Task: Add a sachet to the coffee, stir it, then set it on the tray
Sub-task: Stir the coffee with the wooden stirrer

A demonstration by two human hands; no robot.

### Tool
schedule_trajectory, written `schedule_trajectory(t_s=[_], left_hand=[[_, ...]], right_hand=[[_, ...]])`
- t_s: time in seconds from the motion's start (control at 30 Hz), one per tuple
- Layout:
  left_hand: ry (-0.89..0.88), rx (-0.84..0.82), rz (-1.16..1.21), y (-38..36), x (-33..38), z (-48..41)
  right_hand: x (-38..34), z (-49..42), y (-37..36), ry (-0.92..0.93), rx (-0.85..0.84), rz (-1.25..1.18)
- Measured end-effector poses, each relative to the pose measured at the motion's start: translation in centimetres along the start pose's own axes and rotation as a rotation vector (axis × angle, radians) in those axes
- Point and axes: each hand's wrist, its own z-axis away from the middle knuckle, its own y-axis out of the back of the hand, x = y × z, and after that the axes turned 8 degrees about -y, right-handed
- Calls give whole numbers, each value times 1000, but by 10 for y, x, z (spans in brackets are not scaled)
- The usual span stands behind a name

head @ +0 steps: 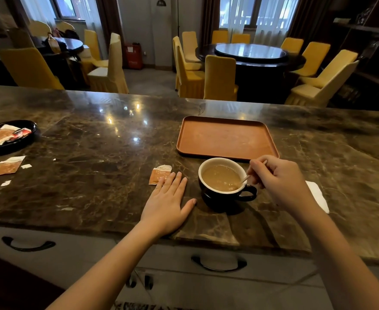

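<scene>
A dark coffee cup (223, 183) of milky coffee sits on the marble counter (94, 153) between a person's hands, the right hand (278, 177) pinching a thin stirrer (246, 178) dipped into the drink, the left hand (169, 201) released and lying flat, fingertips touching a torn orange sachet (159, 174). Just behind the cup lies the bare brown tray (226, 139), with nothing between the two. A white napkin (318, 195) lies under the right wrist, while another opened sachet (8, 166) and a black dish (9, 139) of packets sit well apart at far left.
</scene>
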Motion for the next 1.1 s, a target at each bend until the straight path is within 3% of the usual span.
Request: schedule_trajectory(t_s=[0.2,0.53,0.9,1.1], left_hand=[[-78,10,30,3,0,2],[-69,-18,55,3,1,1],[-63,-35,58,4,1,0],[-61,-39,60,3,1,0]], right_hand=[[4,-5,-16,28,123,-7],[3,12,-15,-19,-98,-146],[6,-8,-10,68,100,26],[8,1,-31,40,28,-79]])
